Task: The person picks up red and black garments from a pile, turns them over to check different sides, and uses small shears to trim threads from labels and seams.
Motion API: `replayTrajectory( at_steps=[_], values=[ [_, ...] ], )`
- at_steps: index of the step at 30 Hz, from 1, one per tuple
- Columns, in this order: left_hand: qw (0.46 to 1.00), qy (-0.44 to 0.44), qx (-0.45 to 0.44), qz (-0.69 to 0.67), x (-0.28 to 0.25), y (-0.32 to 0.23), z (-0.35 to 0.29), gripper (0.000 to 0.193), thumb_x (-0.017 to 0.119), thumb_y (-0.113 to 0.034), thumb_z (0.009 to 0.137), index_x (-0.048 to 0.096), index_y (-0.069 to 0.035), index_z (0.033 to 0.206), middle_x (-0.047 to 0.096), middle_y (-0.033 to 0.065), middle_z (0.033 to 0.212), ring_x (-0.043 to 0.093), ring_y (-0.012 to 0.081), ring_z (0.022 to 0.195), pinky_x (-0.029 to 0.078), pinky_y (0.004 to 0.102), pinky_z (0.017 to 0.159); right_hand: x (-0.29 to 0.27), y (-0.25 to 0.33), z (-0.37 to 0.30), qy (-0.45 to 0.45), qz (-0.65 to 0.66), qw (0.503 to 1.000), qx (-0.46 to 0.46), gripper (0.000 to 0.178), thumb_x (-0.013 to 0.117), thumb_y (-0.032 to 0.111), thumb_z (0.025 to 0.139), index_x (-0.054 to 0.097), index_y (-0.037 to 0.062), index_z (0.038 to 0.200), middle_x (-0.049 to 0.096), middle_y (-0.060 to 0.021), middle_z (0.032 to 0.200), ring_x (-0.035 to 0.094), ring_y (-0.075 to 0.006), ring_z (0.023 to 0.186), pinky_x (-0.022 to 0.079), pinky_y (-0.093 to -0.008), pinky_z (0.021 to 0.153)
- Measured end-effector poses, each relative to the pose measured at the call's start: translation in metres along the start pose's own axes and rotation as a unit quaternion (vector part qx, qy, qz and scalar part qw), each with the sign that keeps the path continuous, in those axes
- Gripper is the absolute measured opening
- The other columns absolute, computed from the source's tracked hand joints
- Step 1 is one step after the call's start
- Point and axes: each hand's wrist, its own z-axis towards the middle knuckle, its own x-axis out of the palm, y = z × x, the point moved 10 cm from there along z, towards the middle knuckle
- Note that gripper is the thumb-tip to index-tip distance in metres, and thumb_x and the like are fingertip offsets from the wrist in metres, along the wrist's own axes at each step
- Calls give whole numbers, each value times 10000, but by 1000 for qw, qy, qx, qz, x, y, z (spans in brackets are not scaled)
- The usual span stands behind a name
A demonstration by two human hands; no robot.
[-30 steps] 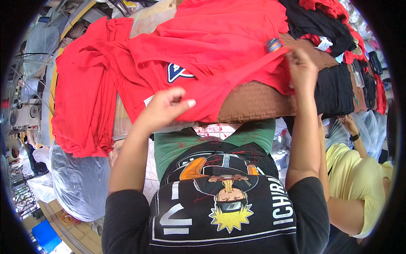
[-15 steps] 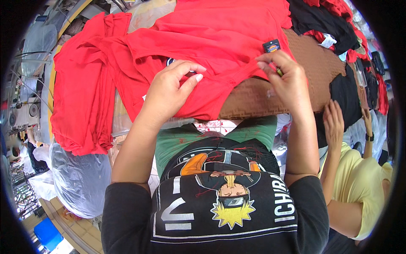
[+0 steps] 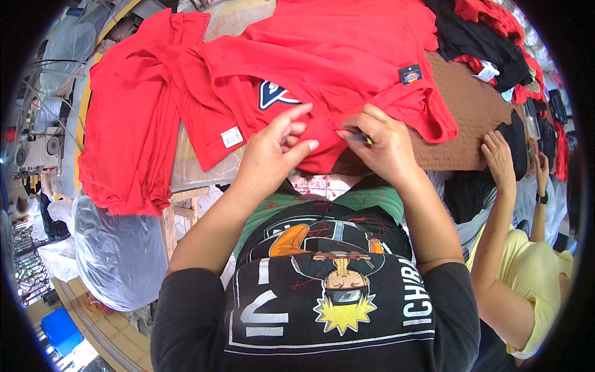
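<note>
A red garment (image 3: 347, 56) lies spread in front of me. It carries a dark hang tag (image 3: 409, 75), a navy and white printed emblem (image 3: 273, 94) and a white barcode label (image 3: 230, 137) near its left part. My left hand (image 3: 279, 142) rests at the near edge of the cloth, thumb and forefinger apart, other fingers curled. Beside it, my right hand (image 3: 381, 139) is closed around small dark thread snips (image 3: 357, 134) with a yellow-green part; the fingers cover most of them. The tip points toward the cloth between my hands.
Folded red cloth (image 3: 133, 124) hangs over the table's left edge. Brown textured fabric (image 3: 458, 136) covers the table at right. Black and red garments (image 3: 477, 37) are heaped at far right. A person's hand (image 3: 498, 155) touches black cloth there. A clear plastic bag (image 3: 118, 254) stands lower left.
My right hand has come down and left, toward my left hand. The garment has shifted, so the emblem and barcode label now show fully and its right edge lies over the brown fabric.
</note>
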Motion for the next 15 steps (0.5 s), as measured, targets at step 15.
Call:
replayTrajectory(
  at_steps=[15],
  values=[
    [972, -54, -60, -221, -16, -5, -8, 204, 546, -213, 973, 621, -33, 1034, 665, 144, 1104, 647, 239, 1050, 531, 316, 858, -9, 28, -40, -3, -66, 992, -104, 361, 686, 48, 570, 590, 100, 914, 533, -61, 759, 603, -252, 621, 476, -378, 523]
  ],
)
